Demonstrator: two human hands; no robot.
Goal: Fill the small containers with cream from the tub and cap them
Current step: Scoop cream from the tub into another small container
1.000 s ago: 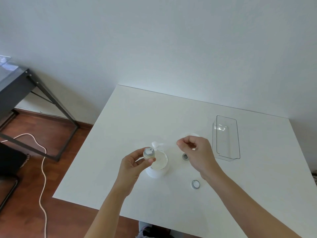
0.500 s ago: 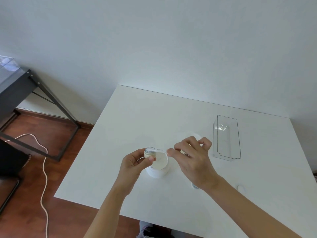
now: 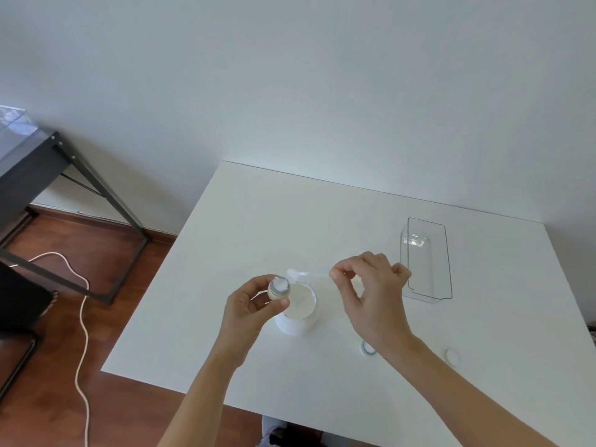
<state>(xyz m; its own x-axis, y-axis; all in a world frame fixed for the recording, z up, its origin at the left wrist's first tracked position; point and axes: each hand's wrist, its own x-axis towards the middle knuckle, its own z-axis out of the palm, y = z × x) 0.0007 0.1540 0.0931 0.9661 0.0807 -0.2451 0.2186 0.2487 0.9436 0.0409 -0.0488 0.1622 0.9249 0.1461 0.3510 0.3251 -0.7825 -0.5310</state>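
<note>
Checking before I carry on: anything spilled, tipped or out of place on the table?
No spill shows. The tub stands upright and open; the left hand holds a small jar tilted beside it, the right hand a clear spatula above it. A ring-shaped piece and a white cap lie loose on the table.

Both hands raised, fingers [image 3: 337, 275] pinched.

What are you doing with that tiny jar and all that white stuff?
A person is filling a small container with cream. The left hand holds it, open and tilted, over the open tub on the white table. The right hand pinches a clear little spatula, its tip just beside the container's mouth. A cap and a small ring-shaped piece wait on the table, near a clear tray.
</note>
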